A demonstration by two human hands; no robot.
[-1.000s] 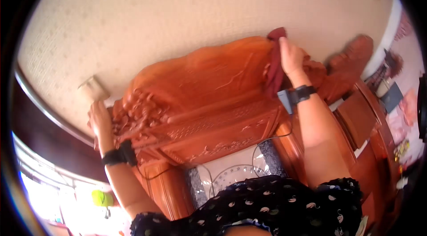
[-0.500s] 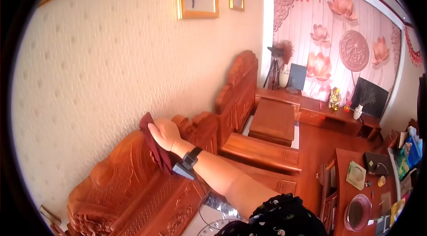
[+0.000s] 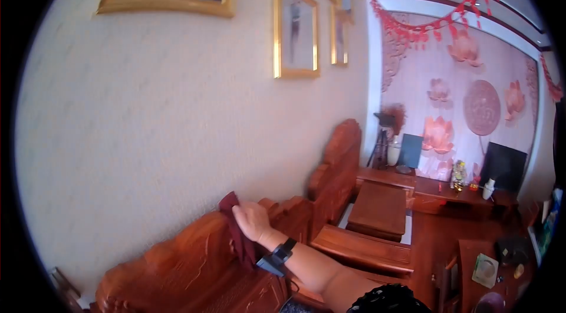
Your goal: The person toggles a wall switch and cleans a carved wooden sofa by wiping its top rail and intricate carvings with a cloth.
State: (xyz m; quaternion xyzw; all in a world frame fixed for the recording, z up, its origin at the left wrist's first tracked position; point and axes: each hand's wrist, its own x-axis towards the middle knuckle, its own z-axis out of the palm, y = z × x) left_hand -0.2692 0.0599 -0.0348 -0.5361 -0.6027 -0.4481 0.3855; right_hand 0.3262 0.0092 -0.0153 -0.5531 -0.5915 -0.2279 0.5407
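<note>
Here, the right hand (image 3: pixel 254 222) has its fingers (image 3: pixel 238 213) closed on maroon cloth (image 3: pixel 240 247), hanging below them at the sofa's (image 3: pixel 177 260) top edge; a white vase (image 3: pixel 488 190), contents unclear, stands near the cabinet's (image 3: pixel 428 202) right end.

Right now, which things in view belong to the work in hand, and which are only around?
In the work:
- dark red cloth, gripped by the right hand
- carved wooden backrest, with the cloth against it

Only around, untouched:
- black screen
- small white vase near it
- gold-framed pictures on the wall
</note>
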